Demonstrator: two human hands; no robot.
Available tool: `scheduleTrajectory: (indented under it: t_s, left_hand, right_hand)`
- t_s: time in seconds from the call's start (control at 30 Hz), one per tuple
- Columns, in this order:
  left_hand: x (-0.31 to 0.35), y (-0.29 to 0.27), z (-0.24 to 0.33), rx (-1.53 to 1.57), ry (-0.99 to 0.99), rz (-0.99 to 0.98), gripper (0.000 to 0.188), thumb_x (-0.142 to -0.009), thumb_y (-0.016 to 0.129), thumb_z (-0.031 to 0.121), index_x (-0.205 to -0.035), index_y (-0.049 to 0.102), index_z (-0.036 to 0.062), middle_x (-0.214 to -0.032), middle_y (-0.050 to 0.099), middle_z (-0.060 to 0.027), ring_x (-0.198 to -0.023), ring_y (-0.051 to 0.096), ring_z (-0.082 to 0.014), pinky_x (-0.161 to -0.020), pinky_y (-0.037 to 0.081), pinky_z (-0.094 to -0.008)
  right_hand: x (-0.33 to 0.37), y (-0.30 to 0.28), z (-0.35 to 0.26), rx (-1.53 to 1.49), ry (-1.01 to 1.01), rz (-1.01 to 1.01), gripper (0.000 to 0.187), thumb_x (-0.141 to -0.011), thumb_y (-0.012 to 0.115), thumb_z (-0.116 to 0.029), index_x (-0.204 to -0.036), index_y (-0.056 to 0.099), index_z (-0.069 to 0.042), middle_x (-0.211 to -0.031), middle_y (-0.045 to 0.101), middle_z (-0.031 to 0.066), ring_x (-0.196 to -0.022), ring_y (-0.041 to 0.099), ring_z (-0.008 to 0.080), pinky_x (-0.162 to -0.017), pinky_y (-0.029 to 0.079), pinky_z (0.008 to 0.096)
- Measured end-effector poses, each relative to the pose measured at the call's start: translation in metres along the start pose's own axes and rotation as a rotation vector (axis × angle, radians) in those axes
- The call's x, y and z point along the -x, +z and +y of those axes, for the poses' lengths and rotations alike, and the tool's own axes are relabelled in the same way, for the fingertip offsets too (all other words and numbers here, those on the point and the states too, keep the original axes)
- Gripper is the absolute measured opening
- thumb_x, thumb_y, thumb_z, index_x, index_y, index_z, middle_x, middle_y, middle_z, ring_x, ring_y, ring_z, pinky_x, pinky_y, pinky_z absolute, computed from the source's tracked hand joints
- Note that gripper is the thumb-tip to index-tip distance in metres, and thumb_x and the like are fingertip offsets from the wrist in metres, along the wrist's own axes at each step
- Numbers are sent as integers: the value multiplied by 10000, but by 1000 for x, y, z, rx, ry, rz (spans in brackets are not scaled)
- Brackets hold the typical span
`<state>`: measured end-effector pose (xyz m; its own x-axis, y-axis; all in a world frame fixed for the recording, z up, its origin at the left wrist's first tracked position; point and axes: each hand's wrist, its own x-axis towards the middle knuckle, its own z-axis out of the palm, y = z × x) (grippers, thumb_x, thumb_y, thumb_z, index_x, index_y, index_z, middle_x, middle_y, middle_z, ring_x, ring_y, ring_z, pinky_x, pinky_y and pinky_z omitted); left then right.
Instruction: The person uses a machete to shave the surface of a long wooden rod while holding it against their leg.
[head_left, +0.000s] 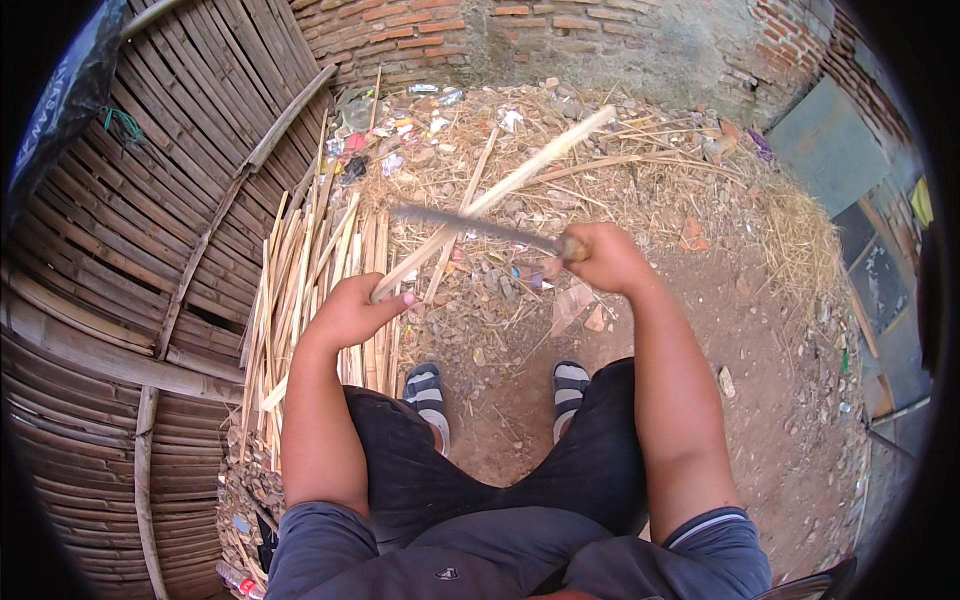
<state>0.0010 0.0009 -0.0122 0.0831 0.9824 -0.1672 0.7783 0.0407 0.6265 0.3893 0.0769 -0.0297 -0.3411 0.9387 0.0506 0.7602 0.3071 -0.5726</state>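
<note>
The long blade (470, 226) is smeared by motion blur, so its edge and tip cannot be made out. Its handle is buried inside the right hand (603, 256). Near the blade, the lower end of the bamboo strip (500, 187) disappears under the left hand (352, 312). Only the toes of the 2 striped sandals (428, 388) show below the blade; the knees cover the rest.

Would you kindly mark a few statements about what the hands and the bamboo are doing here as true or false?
1. The left hand grips a long bamboo strip. True.
2. The right hand is empty. False: it holds a blade laid across the strip.
3. A pile of split bamboo strips lies by the person's left. True.
4. The person is barefoot. False: striped sandals are on the feet.
</note>
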Motion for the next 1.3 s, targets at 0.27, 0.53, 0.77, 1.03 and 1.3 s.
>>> scheduleTrajectory:
  t_s: [0.27, 0.53, 0.77, 1.03, 1.3]
  left_hand:
    - [-4, 5, 7, -12, 31, 50, 520, -921, 794, 486, -998, 737, -25, -730, 657, -84, -672, 623, -193, -629, 503, -367]
    - [1, 2, 12, -35, 3, 36, 525, -912, 803, 493, -968, 728, -23, -730, 648, -88, -671, 613, -190, -628, 498, -376]
    - [-4, -1, -3, 33, 35, 49, 523, -908, 804, 500, -940, 731, -17, -709, 632, -76, -657, 602, -192, -617, 489, -380]
    - [0, 2, 16, 10, -10, -6, 498, -916, 795, 483, -969, 744, -10, -742, 678, -97, -686, 642, -205, -647, 515, -376]
    - [0, 4, 18, -7, -10, -16, 474, -917, 801, 452, -1009, 750, -11, -743, 674, -93, -690, 637, -196, -646, 511, -375]
  right_hand:
    - [2, -15, 39, 69, 268, 384, 275, -873, 793, -273, -1077, 746, -93, -971, 763, 192, -907, 729, 403, -788, 565, 485]
    - [2, 4, -18, 235, -80, 204, 177, -847, 768, -208, -1017, 744, -166, -876, 749, 142, -858, 731, 373, -742, 582, 485]
    - [1, -22, 42, 56, 265, 364, 214, -878, 776, -236, -1039, 740, -100, -899, 751, 179, -854, 727, 390, -760, 567, 474]
    - [5, -10, 17, 108, 139, 354, 219, -855, 777, -235, -1042, 748, -123, -930, 758, 169, -877, 725, 400, -770, 564, 494]
    - [6, 0, -19, 263, -90, 124, 152, -898, 709, -202, -1036, 743, -148, -881, 754, 143, -868, 733, 376, -764, 576, 484]
